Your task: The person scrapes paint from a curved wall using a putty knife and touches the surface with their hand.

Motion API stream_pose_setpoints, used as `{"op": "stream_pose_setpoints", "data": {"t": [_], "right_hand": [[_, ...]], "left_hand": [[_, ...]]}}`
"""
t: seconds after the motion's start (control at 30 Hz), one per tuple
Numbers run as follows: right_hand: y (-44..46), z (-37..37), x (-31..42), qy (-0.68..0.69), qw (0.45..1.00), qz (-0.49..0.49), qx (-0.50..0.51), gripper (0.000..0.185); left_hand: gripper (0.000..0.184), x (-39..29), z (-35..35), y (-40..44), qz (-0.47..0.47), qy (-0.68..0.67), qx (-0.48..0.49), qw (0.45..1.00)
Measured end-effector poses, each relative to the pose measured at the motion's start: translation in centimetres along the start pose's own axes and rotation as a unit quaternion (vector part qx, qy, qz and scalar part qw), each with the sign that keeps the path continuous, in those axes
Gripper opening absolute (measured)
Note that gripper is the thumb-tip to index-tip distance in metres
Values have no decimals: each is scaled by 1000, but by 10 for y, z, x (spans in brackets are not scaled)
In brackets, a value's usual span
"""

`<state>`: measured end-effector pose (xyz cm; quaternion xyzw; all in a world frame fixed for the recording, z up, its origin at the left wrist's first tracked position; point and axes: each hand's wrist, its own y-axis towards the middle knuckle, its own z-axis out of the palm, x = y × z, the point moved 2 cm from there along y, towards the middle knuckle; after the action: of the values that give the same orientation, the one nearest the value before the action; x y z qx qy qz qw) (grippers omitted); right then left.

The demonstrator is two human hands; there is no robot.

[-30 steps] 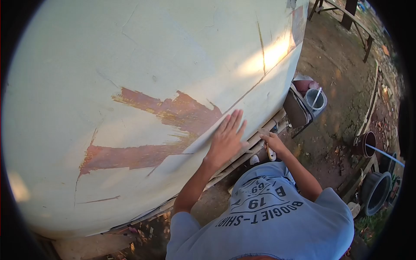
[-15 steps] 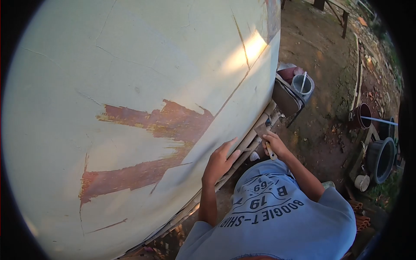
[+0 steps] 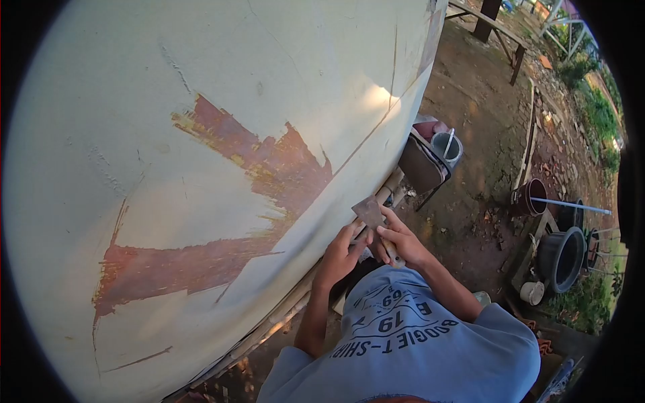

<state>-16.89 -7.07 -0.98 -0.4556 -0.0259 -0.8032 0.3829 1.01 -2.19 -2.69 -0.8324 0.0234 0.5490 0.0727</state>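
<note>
In front of my shirt, my right hand [image 3: 405, 242] is wrapped round the handle of a putty knife [image 3: 368, 211]. Its broad, worn metal blade points up and left, and the pale handle end shows below the fingers. My left hand [image 3: 339, 258] is close beside it, its fingers curled in near the blade's lower part; what they pinch is hidden. To the left rises a large, curved, pale surface [image 3: 201, 195] with reddish-brown patches [image 3: 181, 269] and thin cracks. Both hands are apart from those patches, near the surface's lower edge.
A chair [image 3: 424, 164] beyond my hands carries a grey pail [image 3: 446, 148] with a stick in it. On the dirt ground at right stand a dark red bucket [image 3: 529, 197], a large dark tub [image 3: 562, 260] and a small white container [image 3: 532, 293]. A wooden bench [image 3: 494, 27] is farther back.
My hands have come together, and the putty knife's blade has moved left and now shows more fully. My left hand's spread fingers have curled in. The view has turned.
</note>
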Motion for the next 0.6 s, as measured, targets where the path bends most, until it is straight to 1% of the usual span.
{"op": "stream_pose_setpoints", "data": {"t": [0.03,0.07,0.1,0.17,0.2,0.3,0.4,0.5,0.53,0.6], "right_hand": [[1,-1,1,-3,1000,-2,-1,44],[4,-2,3,-4,1000,-4,-2,39],[7,-2,6,-19,1000,-7,2,34],[13,-4,14,-49,999,-12,9,25],[16,-6,19,-65,998,-15,12,21],[25,-8,32,-85,996,-15,25,17],[36,-16,47,-101,994,-31,21,17],[54,-28,61,-146,987,-63,27,24],[59,-31,67,-138,987,-72,30,25],[70,-37,81,-200,969,-145,31,22]], "left_hand": [[49,-4,4,0,-6,-18,3,1000],[51,-9,10,1,31,-87,-1,996],[51,-10,16,2,35,-158,-4,987],[51,-11,26,4,45,-299,-8,953],[50,-25,22,8,57,-324,-15,944],[48,-20,31,23,69,-288,-86,951],[38,-44,37,42,70,-308,-178,932],[27,-59,50,66,18,-346,-211,914],[24,-59,56,77,9,-334,-222,916],[23,-75,64,104,78,-316,-297,898]]}}
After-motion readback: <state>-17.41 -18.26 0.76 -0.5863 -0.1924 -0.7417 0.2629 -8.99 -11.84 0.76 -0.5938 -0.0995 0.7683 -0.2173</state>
